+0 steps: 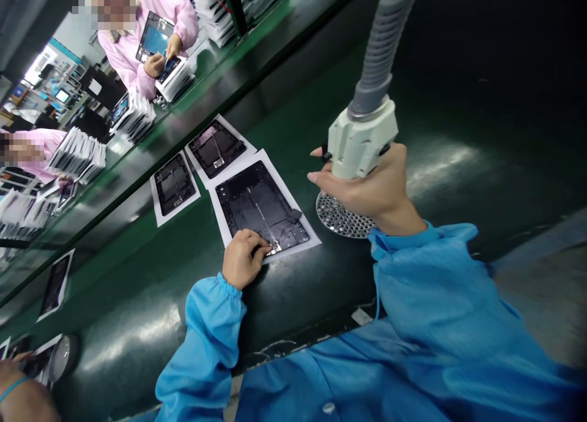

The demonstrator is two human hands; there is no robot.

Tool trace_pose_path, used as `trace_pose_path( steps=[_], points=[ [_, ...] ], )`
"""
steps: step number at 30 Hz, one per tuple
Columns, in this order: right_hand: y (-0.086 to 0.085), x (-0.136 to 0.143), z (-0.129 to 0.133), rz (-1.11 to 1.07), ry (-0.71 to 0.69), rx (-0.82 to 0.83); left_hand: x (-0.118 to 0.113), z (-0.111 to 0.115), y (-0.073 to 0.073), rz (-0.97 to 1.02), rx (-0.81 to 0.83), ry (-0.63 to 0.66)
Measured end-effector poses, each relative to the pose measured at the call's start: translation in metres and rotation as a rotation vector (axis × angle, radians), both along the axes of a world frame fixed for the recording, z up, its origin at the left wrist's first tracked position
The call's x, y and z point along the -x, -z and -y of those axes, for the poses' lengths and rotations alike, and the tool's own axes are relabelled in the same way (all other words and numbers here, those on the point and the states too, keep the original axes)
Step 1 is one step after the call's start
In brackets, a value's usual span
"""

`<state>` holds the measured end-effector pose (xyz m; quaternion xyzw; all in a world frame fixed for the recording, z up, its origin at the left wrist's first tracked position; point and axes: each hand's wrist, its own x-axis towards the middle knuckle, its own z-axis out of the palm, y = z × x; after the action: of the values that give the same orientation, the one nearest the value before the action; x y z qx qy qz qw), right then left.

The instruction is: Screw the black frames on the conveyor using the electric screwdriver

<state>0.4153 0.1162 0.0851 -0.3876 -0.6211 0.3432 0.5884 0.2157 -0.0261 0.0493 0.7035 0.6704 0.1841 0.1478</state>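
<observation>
My left hand (pixel 244 257) rests at the lower edge of the nearest black tablet housing (pixel 257 205), its fingers pinched together by a small metallic part; whether they grip anything is too small to tell. That housing lies on a white sheet (pixel 302 246) on the green surface. My right hand (pixel 373 189) is wrapped round the pale head of a suction nozzle (pixel 362 137), which hangs from a grey ribbed hose (pixel 378 49). A round perforated metal disc (pixel 343 216) shows below that hand, to the right of the housing.
Two more housings (pixel 215 145) (pixel 174 185) lie on sheets beyond the nearest one. Another (pixel 55 284) is at the left. Across a green ledge (pixel 202 67), people in pink handle devices beside stacks (pixel 132 116). A co-worker's arm (pixel 22 391) is at bottom left.
</observation>
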Motion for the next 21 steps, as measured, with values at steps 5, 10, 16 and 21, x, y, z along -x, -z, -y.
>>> trace_pose_path(
  steps=[5, 10, 16, 21],
  points=[
    [0.001, -0.001, 0.000, -0.004, 0.004, 0.000, -0.002, 0.018, 0.006, -0.158, -0.139, 0.173],
    [0.001, -0.002, 0.002, -0.075, -0.051, 0.001, 0.000, 0.017, 0.013, -0.259, -0.188, 0.176],
    [-0.006, 0.017, 0.023, -0.167, -0.270, 0.151, 0.002, 0.001, 0.028, -0.125, -0.203, 0.091],
    [0.000, 0.051, 0.050, -0.112, -0.426, 0.235, 0.001, 0.001, 0.036, -0.078, -0.237, 0.084]
  ],
)
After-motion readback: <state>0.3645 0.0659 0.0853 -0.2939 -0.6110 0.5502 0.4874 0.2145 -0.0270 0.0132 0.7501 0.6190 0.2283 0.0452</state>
